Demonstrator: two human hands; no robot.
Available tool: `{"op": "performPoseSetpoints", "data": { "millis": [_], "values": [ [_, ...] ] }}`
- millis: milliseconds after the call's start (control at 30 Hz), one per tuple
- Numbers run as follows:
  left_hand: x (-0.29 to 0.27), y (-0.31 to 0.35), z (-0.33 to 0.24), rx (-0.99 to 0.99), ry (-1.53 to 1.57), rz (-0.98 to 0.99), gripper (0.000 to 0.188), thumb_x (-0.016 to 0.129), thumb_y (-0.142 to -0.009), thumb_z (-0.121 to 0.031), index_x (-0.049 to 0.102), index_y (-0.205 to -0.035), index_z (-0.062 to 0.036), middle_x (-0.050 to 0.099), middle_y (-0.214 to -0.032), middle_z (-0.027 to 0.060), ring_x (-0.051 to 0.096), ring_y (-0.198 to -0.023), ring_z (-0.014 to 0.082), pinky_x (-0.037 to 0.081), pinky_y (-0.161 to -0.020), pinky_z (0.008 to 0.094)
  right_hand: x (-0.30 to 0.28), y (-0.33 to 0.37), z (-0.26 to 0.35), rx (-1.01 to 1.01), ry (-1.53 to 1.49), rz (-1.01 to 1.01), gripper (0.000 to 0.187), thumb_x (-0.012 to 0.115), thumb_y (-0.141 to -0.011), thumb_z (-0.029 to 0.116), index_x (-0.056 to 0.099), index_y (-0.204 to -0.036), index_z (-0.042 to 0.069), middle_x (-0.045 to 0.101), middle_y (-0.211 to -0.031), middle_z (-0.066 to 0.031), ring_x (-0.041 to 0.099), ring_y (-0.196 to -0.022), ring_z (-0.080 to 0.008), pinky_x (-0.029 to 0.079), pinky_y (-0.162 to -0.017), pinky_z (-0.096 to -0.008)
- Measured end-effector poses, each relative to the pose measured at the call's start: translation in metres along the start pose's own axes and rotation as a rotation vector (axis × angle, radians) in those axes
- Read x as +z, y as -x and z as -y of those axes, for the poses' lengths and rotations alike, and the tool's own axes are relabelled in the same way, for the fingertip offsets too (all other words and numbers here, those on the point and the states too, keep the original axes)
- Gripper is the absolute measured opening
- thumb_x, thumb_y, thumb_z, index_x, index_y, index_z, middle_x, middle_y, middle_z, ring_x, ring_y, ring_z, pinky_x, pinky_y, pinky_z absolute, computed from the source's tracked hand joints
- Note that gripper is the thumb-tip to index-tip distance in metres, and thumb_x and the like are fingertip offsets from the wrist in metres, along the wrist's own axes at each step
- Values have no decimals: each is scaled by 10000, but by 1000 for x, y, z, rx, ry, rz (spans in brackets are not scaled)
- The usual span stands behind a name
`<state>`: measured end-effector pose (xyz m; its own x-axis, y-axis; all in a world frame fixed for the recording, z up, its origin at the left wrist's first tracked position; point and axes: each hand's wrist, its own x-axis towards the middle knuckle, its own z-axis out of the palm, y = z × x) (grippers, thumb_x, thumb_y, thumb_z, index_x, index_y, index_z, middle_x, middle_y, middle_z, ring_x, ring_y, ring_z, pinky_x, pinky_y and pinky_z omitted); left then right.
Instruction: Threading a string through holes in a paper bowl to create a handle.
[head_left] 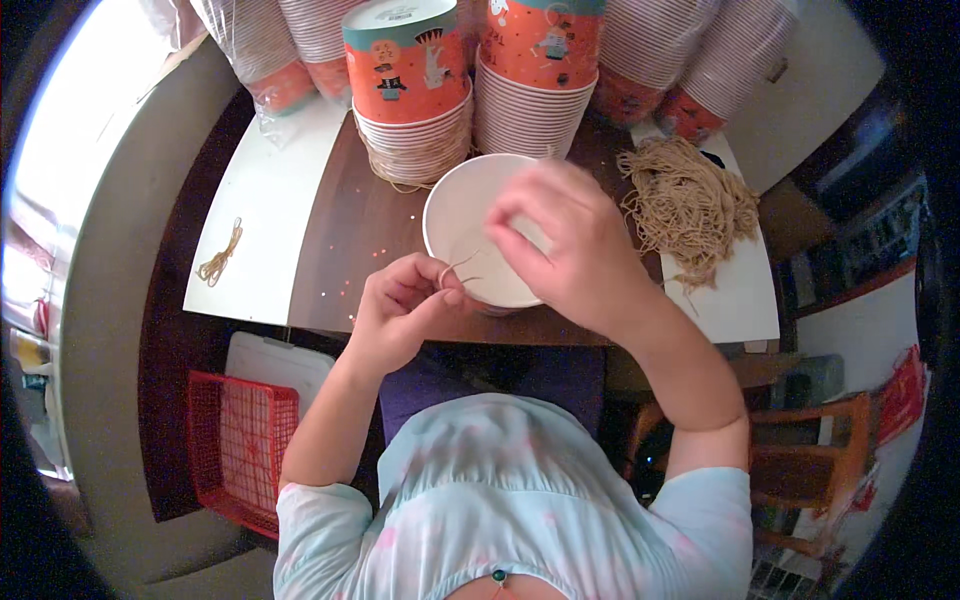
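The left hand (400, 310) pinches a thin tan string (458, 268) at the rim of the white paper cup (462, 215) on the table edge, the right hand (565, 245) grips the cup, which seems light and easy to crush, so holding near the rim is best.

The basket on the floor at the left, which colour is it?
The basket is red, a wire mesh; the head view shows it.

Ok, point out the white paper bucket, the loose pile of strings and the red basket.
white paper bucket (455, 215): head view, bare inner wall, left side.
pile of strings (688, 205): head view, middle of the heap.
red basket (243, 450): head view, mesh bottom.
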<state>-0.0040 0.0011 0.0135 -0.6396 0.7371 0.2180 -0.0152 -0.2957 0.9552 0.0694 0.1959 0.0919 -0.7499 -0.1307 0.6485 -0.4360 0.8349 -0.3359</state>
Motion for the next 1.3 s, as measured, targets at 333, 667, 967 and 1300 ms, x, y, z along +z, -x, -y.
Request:
{"op": "performPoseSetpoints", "data": {
  "millis": [333,667,967,1300],
  "values": [
    [4,-4,-5,-23,-64,-7,102,632,-852,-16,577,-934,12,632,-846,34,598,-760,94,485,-693,231,23,25,3,290,-346,267,94,678,-761,77,626,-811,17,609,-773,-102,603,-702,-239,474,-633,-333],
    [32,20,-6,538,-1020,-381,196,670,-701,82,612,-850,-31,645,-810,105,629,-726,243,512,-634,316,45,61,57,185,80,-82,140,676,-725,17,595,-836,47,523,-766,-74,577,-619,-248,485,-547,-342],
    [50,39,16,341,-600,-533,126,654,-784,62,589,-882,18,665,-832,103,649,-757,161,524,-675,265,57,82,56,142,124,-249,163,682,-723,12,620,-872,32,564,-776,-75,603,-645,-248,495,-559,-335],
    [42,31,31,31,235,-561,100,652,-836,12,557,-867,18,657,-834,106,641,-743,147,547,-706,274,88,77,33,452,-78,-135,55,602,-815,96,627,-842,55,593,-784,-85,621,-694,-284,509,-627,-381]
  ]
}}
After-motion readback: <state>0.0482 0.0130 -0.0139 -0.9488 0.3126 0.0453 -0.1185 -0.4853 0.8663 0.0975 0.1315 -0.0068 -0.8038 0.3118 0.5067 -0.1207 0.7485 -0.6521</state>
